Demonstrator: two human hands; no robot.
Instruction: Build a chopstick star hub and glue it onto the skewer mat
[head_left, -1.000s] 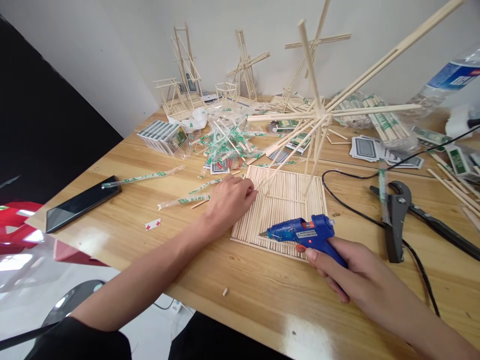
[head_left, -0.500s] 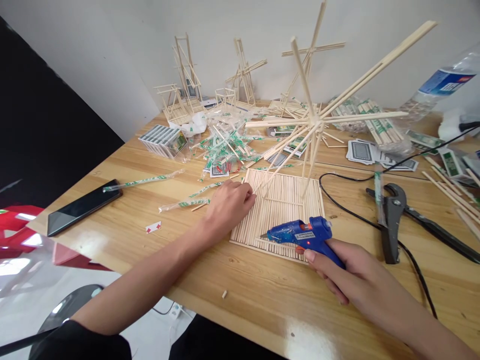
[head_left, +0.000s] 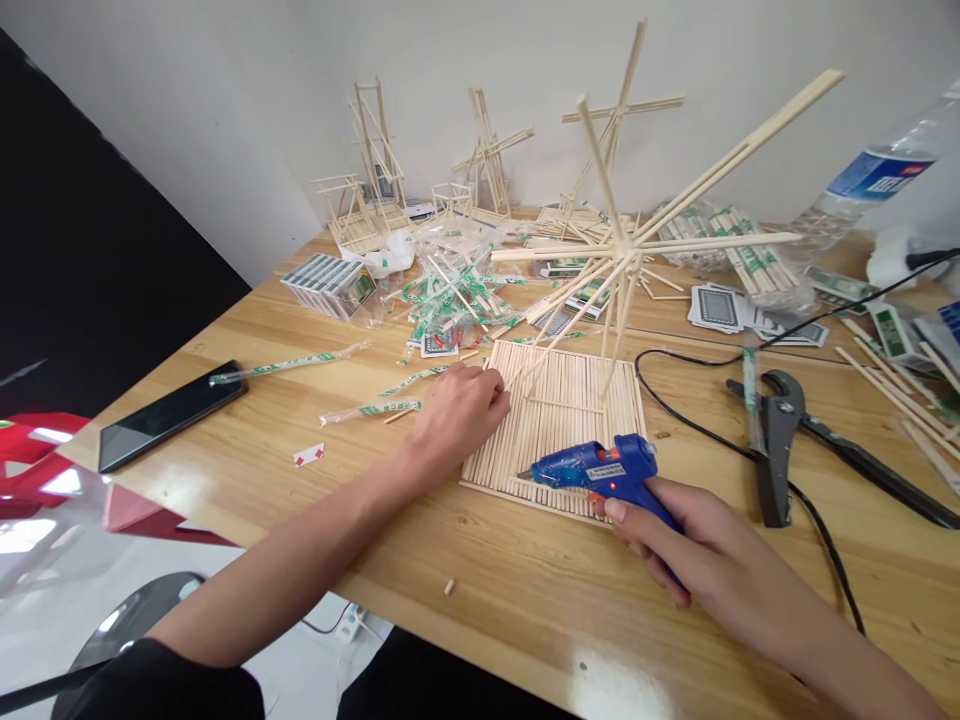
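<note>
My left hand (head_left: 457, 415) rests at the left edge of a square mat of glued wooden sticks (head_left: 574, 385), its fingertips next to the foot of a strut. That strut belongs to a wheel-like stick frame (head_left: 621, 255), which stands on the mat with spokes radiating from a hub. My right hand (head_left: 660, 530) is closed around a blue hot glue gun (head_left: 596, 475). The gun's nozzle points left, low over the front of the mat. Whether its tip touches the sticks is hidden.
A black cord (head_left: 675, 400) crosses the table to the right. Nearby lie black-handled pliers (head_left: 776, 440), playing cards (head_left: 716, 308) and loose sticks (head_left: 892, 385). Wrapped chopsticks (head_left: 450, 300), a phone (head_left: 171, 415) and stick models (head_left: 371, 165) occupy the left and back.
The whole scene sits slightly lower and further left in the view. Both hands keep their places on the mat, and the glue gun stays in my right hand.
</note>
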